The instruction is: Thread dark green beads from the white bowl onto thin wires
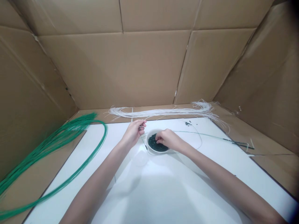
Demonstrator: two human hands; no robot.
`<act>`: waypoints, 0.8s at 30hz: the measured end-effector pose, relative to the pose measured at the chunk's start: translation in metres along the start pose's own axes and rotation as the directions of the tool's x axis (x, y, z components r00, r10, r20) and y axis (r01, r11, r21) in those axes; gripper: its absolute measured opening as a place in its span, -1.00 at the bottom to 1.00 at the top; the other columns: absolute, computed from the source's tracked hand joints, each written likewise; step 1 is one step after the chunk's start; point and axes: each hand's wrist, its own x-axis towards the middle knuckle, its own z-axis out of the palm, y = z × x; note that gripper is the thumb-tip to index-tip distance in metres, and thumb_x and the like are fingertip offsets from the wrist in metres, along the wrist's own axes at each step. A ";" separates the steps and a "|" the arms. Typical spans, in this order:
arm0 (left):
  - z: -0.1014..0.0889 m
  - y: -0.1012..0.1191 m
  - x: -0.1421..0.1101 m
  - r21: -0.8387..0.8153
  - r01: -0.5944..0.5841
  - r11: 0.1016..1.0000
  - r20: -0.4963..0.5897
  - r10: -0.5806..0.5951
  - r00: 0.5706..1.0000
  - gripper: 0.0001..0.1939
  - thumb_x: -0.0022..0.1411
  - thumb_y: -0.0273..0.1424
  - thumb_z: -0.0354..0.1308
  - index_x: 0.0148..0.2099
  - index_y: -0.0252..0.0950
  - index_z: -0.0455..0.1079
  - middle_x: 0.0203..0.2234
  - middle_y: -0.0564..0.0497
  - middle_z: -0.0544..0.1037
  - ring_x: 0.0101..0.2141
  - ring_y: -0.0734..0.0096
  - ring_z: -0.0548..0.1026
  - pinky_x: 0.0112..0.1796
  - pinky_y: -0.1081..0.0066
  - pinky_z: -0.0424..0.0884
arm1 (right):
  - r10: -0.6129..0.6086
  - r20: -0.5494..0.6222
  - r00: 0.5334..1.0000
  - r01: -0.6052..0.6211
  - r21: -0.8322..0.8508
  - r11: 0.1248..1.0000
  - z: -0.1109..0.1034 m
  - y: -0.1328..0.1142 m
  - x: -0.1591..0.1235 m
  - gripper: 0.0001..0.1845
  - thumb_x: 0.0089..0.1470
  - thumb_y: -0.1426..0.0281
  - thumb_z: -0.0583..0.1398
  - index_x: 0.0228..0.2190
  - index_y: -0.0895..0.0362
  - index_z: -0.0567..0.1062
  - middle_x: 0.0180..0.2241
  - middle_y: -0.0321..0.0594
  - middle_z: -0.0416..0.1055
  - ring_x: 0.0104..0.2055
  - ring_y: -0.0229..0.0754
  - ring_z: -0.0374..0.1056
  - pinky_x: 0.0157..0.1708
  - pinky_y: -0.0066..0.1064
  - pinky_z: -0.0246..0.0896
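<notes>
I'm pinching a thin wire (141, 137) in my left hand's (133, 133) closed fingers, holding it beside the white bowl (149, 134) at frame centre, within reach of the dark beads (155, 145); my right hand (169, 139) is dipping among them, any grip unclear.

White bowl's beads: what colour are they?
The beads are very dark green, nearly black, best seen in the head view.

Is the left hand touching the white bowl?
Apart. The head view shows a small gap between the left hand and the rim of the white bowl, with the hand held just to the bowl's left.
</notes>
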 end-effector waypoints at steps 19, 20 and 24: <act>0.008 0.005 -0.017 0.413 -0.280 0.866 -0.002 0.309 0.951 -0.68 -0.08 -0.21 0.23 -0.37 -0.40 0.48 -0.69 0.13 0.22 -0.66 0.69 -0.04 -0.64 0.52 -0.11 | 0.165 -0.218 0.962 0.050 0.735 0.676 -0.036 -0.002 -0.012 -0.78 -0.19 0.29 0.26 -0.54 0.22 0.53 -0.61 -0.23 0.44 -0.57 -0.28 0.34 -0.50 -0.46 0.30; 0.010 0.007 -0.019 0.437 -0.282 0.854 -0.002 0.315 0.949 -0.70 -0.07 -0.21 0.22 -0.39 -0.39 0.48 -0.71 0.13 0.21 -0.66 0.67 -0.02 -0.64 0.52 -0.09 | 0.202 -0.256 0.945 0.084 0.790 0.608 -0.037 -0.004 -0.012 -0.77 -0.20 0.28 0.26 -0.55 0.22 0.52 -0.61 -0.24 0.43 -0.58 -0.30 0.33 -0.51 -0.46 0.30; 0.016 0.010 -0.027 0.502 -0.303 0.810 0.005 0.347 0.938 -0.76 -0.05 -0.26 0.21 -0.44 -0.36 0.49 -0.73 0.11 0.26 -0.65 0.60 0.09 -0.61 0.50 -0.01 | 0.276 -0.299 0.913 0.175 0.901 0.398 -0.041 -0.013 -0.015 -0.76 -0.21 0.26 0.28 -0.57 0.21 0.48 -0.63 -0.28 0.41 -0.62 -0.33 0.32 -0.60 -0.48 0.28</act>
